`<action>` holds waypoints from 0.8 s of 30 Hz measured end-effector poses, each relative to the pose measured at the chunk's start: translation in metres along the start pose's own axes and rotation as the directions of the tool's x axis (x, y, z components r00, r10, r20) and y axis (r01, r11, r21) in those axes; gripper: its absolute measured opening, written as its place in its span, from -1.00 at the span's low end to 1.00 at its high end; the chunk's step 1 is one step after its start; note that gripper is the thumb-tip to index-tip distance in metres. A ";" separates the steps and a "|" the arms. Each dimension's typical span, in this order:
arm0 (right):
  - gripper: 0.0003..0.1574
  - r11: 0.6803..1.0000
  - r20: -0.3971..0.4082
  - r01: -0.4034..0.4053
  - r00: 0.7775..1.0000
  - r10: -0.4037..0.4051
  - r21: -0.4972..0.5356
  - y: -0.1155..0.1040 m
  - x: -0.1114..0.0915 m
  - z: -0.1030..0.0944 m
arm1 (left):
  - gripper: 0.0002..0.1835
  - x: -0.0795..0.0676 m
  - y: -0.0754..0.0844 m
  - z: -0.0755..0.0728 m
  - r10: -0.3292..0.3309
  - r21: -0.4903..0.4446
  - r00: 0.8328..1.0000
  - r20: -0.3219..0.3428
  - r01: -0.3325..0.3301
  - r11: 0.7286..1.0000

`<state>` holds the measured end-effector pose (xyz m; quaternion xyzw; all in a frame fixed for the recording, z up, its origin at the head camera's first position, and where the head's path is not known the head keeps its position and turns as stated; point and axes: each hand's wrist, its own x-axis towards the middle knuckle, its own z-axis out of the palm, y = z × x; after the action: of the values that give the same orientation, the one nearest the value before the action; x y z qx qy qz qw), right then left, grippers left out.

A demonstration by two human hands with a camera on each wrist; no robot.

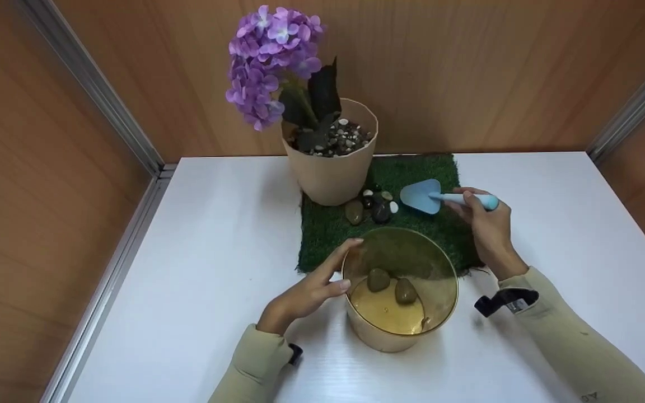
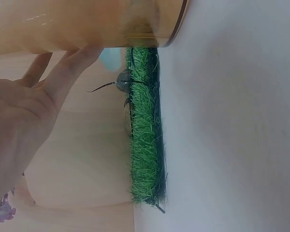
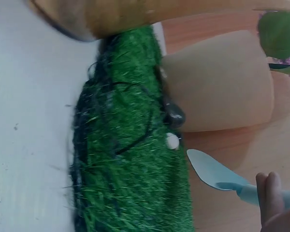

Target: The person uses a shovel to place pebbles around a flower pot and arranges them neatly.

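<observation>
A see-through amber tub [image 1: 392, 341] with two brown stones [image 1: 392, 285] inside stands at the front of the table. My left hand [image 1: 314, 288] rests against its left side, thumb near the rim and the fingers fairly straight along the outer wall, as the left wrist view [image 2: 34, 104] also shows. My right hand [image 1: 485, 224] grips the handle of a small light-blue trowel [image 1: 421, 196]. The trowel's blade is over the green turf mat [image 1: 322, 240], right of a cluster of dark, brown and white pebbles [image 1: 381, 212]. In the right wrist view the trowel blade [image 3: 210, 169] looks bare.
A beige flowerpot [image 1: 331, 176] with a purple hydrangea [image 1: 272, 61] and small pebbles [image 1: 345, 137] stands at the back on the mat's left part. Wooden panels [image 1: 468, 73] with metal edge strips [image 1: 104, 84] border the white table [image 1: 216, 240] behind and at the sides.
</observation>
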<state>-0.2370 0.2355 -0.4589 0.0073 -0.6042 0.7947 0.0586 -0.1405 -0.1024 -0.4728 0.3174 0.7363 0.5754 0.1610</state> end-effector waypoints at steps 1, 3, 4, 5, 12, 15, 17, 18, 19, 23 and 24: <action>-0.45 1.000 -0.002 -0.004 1.000 0.004 0.008 -0.004 -0.002 -0.001 | -0.24 0.000 0.000 0.000 0.005 0.004 1.000 0.000 -0.005 1.000; -0.44 0.999 0.008 -0.016 1.000 0.016 0.031 -0.011 -0.005 -0.003 | -0.24 0.000 0.000 0.000 0.010 0.013 1.000 0.000 -0.010 1.000; -0.43 0.999 0.016 -0.023 1.000 0.022 0.045 -0.015 -0.007 -0.004 | -0.24 0.000 0.001 0.000 0.011 0.017 1.000 -0.001 -0.011 1.000; -0.42 0.998 0.025 -0.031 0.999 0.029 0.057 -0.019 -0.009 -0.005 | -0.24 0.000 0.001 0.000 0.009 0.022 1.000 -0.003 -0.009 1.000; -0.49 0.954 0.085 -0.131 0.990 0.112 0.270 -0.050 -0.023 -0.008 | -0.26 0.000 0.001 0.000 0.001 0.022 1.000 -0.004 -0.001 1.000; -0.53 0.936 0.107 -0.156 0.986 0.128 0.316 -0.065 -0.029 -0.006 | -0.26 -0.001 0.001 0.000 0.000 0.024 1.000 -0.004 0.000 1.000; -0.54 0.930 0.129 -0.160 0.984 0.124 0.331 -0.073 -0.034 -0.004 | -0.26 -0.001 0.002 -0.001 -0.002 0.019 1.000 -0.004 0.002 1.000; -0.56 0.926 0.145 -0.159 0.983 0.116 0.342 -0.077 -0.036 -0.003 | -0.25 -0.001 0.007 -0.001 -0.001 0.016 1.000 -0.003 0.001 1.000; -0.57 0.922 0.159 -0.162 0.981 0.111 0.353 -0.080 -0.038 -0.002 | -0.25 -0.001 0.007 -0.001 -0.004 0.014 1.000 -0.002 0.004 1.000; -0.60 0.912 0.227 -0.159 0.971 0.075 0.378 -0.091 -0.050 0.002 | -0.24 -0.001 0.008 0.000 -0.002 0.020 1.000 -0.001 0.002 1.000; -0.61 0.915 0.248 -0.153 0.967 0.061 0.373 -0.093 -0.053 0.003 | -0.24 -0.001 0.008 0.000 -0.001 0.019 1.000 0.001 0.001 1.000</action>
<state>-0.1752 0.2523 -0.3728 0.0779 -0.4365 0.8944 -0.0586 -0.1374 -0.1019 -0.4658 0.3189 0.7418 0.5683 0.1586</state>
